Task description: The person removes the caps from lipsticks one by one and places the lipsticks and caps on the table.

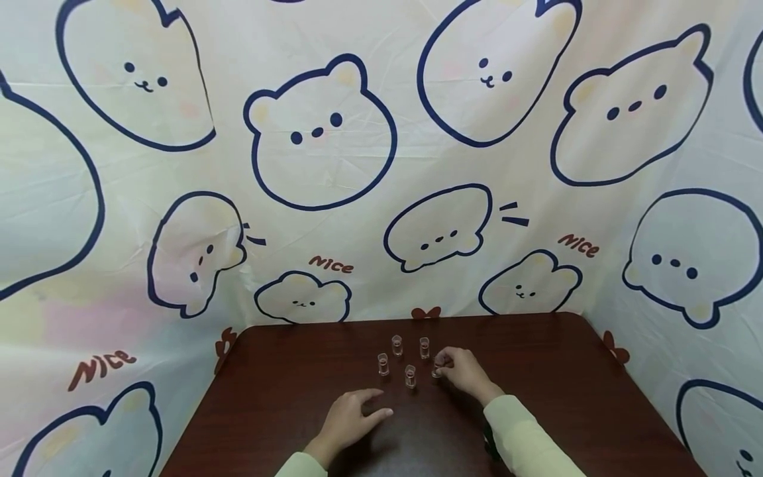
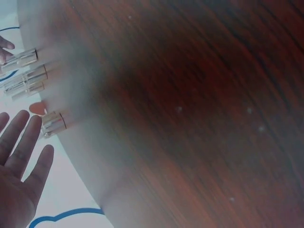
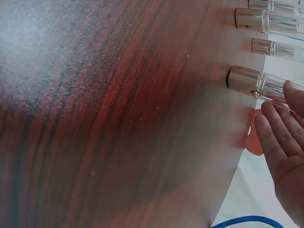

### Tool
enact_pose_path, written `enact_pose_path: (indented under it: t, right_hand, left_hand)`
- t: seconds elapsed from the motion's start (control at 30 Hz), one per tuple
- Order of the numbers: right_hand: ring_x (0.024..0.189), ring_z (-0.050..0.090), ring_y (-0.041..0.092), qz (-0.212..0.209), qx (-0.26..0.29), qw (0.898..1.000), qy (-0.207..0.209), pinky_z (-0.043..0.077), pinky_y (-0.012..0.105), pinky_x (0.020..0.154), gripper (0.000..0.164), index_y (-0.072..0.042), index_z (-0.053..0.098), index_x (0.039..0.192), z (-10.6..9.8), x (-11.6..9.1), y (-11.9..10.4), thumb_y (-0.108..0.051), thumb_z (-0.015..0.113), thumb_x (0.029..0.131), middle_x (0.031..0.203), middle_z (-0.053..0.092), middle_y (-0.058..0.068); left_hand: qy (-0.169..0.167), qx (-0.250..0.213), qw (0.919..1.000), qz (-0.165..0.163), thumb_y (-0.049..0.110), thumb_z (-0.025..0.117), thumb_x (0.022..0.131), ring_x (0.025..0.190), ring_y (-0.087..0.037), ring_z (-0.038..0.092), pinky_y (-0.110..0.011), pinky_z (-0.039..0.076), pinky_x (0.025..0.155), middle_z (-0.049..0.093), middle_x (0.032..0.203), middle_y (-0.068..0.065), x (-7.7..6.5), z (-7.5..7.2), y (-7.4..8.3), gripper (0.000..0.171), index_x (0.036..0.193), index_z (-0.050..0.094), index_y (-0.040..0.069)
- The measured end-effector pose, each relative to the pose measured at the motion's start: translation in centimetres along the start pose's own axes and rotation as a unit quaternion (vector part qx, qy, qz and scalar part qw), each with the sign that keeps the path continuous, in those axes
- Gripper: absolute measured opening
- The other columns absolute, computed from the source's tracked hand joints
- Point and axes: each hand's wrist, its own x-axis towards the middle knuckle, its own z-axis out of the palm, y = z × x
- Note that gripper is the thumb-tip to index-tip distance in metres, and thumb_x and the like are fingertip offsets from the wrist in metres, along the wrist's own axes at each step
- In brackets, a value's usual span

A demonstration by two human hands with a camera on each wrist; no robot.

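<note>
Several small clear see-through cylinders stand upright in a loose ring on the table. They include a far-left cylinder (image 1: pixel 397 346), a far-right cylinder (image 1: pixel 424 348), a left cylinder (image 1: pixel 383 364) and a front cylinder (image 1: pixel 410 377). At the ring's right side, my right hand (image 1: pixel 467 374) pinches the upper part of another clear cylinder (image 3: pixel 244 80) between thumb and fingers; its base is at the tabletop. My left hand (image 1: pixel 352 419) is held near the front left of the ring, fingers spread and nothing in it, palm side visible in the left wrist view.
The dark reddish-brown wooden table (image 1: pixel 268 384) has rounded far corners. Behind it and on both sides hangs a pale cloth (image 1: pixel 441 159) printed with bear outlines. A small dark object (image 1: pixel 490 442) shows beside the right sleeve.
</note>
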Motion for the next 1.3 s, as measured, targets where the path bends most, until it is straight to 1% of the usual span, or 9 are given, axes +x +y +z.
enact_pose_path:
  t: [0.17,0.43,0.57,0.67,0.8,0.97,1.03,1.2,1.3]
  right_hand:
    - [0.080,0.060,0.014,0.015,0.020,0.999,0.024,0.053,0.033,0.070,0.013,-0.010,0.067,0.098,-0.2,-0.3,0.2,-0.003,0.070,0.087,0.088,0.063,-0.002]
    - [0.081,0.064,0.015,0.000,0.072,0.996,0.060,0.054,0.031,0.068,0.014,-0.006,0.068,0.097,-1.0,-0.6,0.1,-0.002,0.073,0.085,0.088,0.066,0.000]
    - [0.085,0.065,0.017,0.018,0.108,0.991,0.072,0.054,0.032,0.071,0.015,-0.006,0.068,0.099,-1.5,-0.7,0.1,-0.005,0.073,0.086,0.090,0.067,0.000]
    - [0.087,0.065,0.018,0.036,0.143,0.986,0.080,0.054,0.031,0.073,0.015,-0.005,0.067,0.101,-1.8,-0.8,0.0,-0.005,0.073,0.086,0.092,0.068,0.001]
    - [0.087,0.067,0.019,0.054,0.189,0.976,0.089,0.055,0.032,0.073,0.016,-0.003,0.067,0.102,-2.1,-1.0,-0.2,-0.004,0.072,0.087,0.093,0.069,0.004]
    - [0.087,0.067,0.020,0.071,0.236,0.964,0.095,0.055,0.038,0.076,0.019,0.000,0.067,0.105,-2.2,-1.5,-0.8,-0.005,0.072,0.087,0.094,0.069,0.006]
    - [0.088,0.068,0.024,0.073,0.257,0.959,0.094,0.055,0.041,0.078,0.020,0.000,0.066,0.106,-2.3,-1.7,-1.0,-0.005,0.072,0.087,0.095,0.068,0.008]
    - [0.097,0.065,0.038,0.065,0.306,0.946,0.089,0.055,0.039,0.079,0.023,0.001,0.065,0.108,-2.6,-2.1,-1.4,-0.006,0.071,0.088,0.097,0.068,0.012]
    - [0.099,0.064,0.040,0.063,0.323,0.940,0.090,0.056,0.036,0.079,0.024,0.002,0.064,0.110,-2.9,-2.2,-1.8,-0.006,0.070,0.088,0.098,0.068,0.013]
  left_hand:
    - [0.002,-0.007,1.0000,0.002,0.064,0.057,0.087,0.101,-0.022,0.066,-0.044,0.053,0.081,0.070,0.113,-0.004,0.0,-0.1,0.1,0.064,0.117,0.069,0.009]
    - [0.001,-0.014,0.9999,0.002,0.063,0.058,0.087,0.100,-0.020,0.066,-0.042,0.053,0.080,0.069,0.114,-0.004,0.1,0.0,0.3,0.062,0.118,0.069,0.009]
    - [0.004,-0.022,0.9998,0.003,0.058,0.062,0.088,0.100,-0.020,0.066,-0.043,0.053,0.080,0.069,0.114,-0.005,0.2,-0.1,0.5,0.058,0.118,0.069,0.009]
    - [0.009,-0.025,0.9996,0.006,0.054,0.064,0.088,0.101,-0.022,0.066,-0.044,0.053,0.081,0.069,0.114,-0.006,0.2,-0.2,0.7,0.055,0.118,0.069,0.008]
    - [0.013,-0.028,0.9995,0.006,0.054,0.064,0.088,0.104,-0.022,0.065,-0.044,0.052,0.082,0.069,0.116,-0.006,0.4,-0.2,1.0,0.056,0.118,0.069,0.008]
    - [0.017,-0.038,0.9991,0.002,0.058,0.061,0.087,0.107,-0.022,0.064,-0.044,0.052,0.085,0.068,0.117,-0.005,0.5,-0.2,1.3,0.058,0.119,0.069,0.010]
    - [0.016,-0.046,0.9988,-0.002,0.060,0.060,0.087,0.108,-0.021,0.063,-0.043,0.052,0.085,0.068,0.118,-0.004,0.6,-0.2,1.5,0.059,0.120,0.069,0.012]
    - [0.018,-0.091,0.9956,-0.014,0.059,0.061,0.087,0.105,-0.020,0.064,-0.042,0.053,0.084,0.068,0.116,-0.002,0.8,-0.2,1.9,0.057,0.120,0.068,0.013]
    - [0.029,-0.132,0.9907,-0.011,0.053,0.064,0.088,0.102,-0.023,0.065,-0.045,0.053,0.083,0.070,0.111,-0.003,1.0,-0.2,2.1,0.053,0.120,0.067,0.011]
